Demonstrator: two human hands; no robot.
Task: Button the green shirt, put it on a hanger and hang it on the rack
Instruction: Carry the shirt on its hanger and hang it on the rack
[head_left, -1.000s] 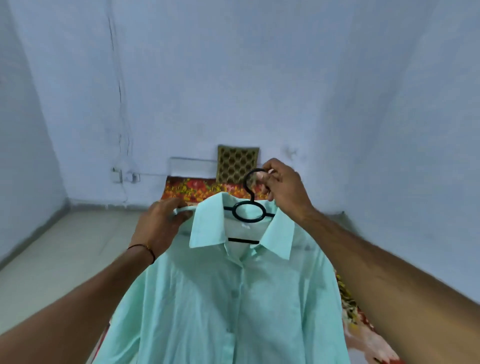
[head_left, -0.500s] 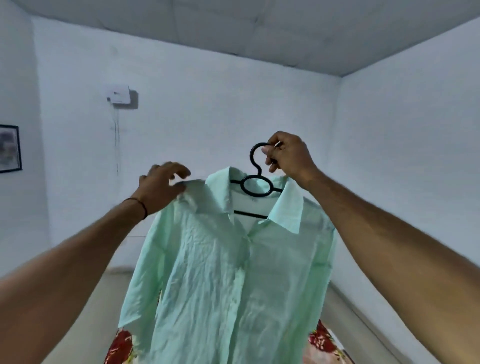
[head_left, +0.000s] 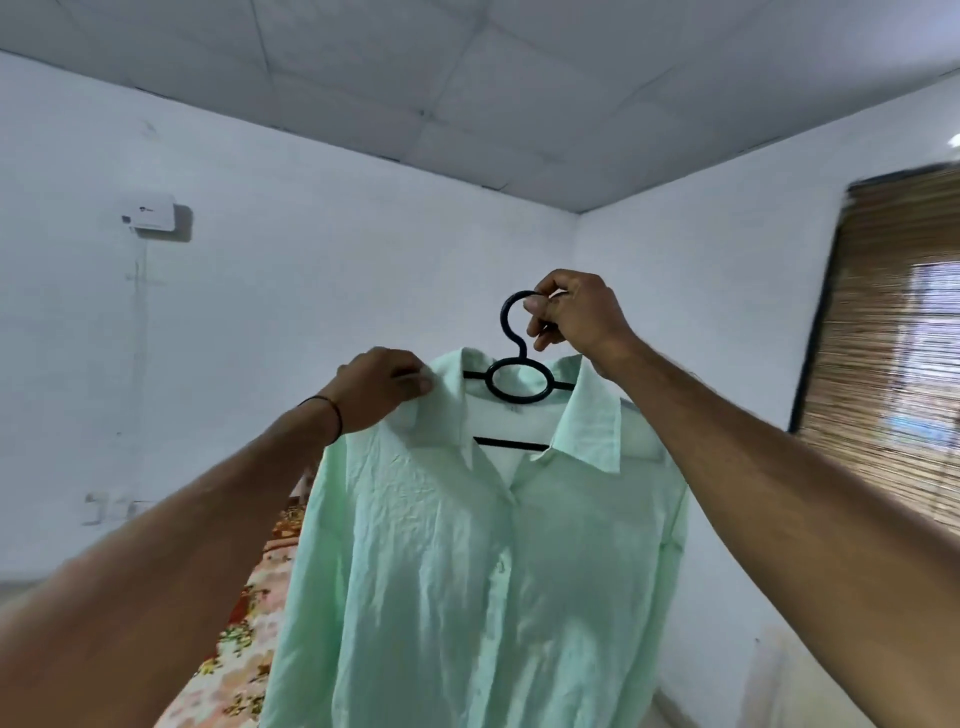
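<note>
The pale green shirt (head_left: 467, 561) hangs buttoned down its front on a black plastic hanger (head_left: 517, 382), held up in the air in front of me. My right hand (head_left: 576, 317) grips the hanger's hook from the right side. My left hand (head_left: 376, 387) pinches the shirt's left shoulder beside the collar. No rack is in view.
White walls and a tiled ceiling surround me. A bamboo blind (head_left: 893, 343) covers a window on the right wall. A small white box (head_left: 150, 218) is mounted high on the left wall. A floral bedcover (head_left: 249, 613) lies low behind the shirt.
My view has tilted up and turned right, bringing the window blind into sight. The shirt on its hanger has been lifted off the bed. My left hand has closed onto the shirt's shoulder.
</note>
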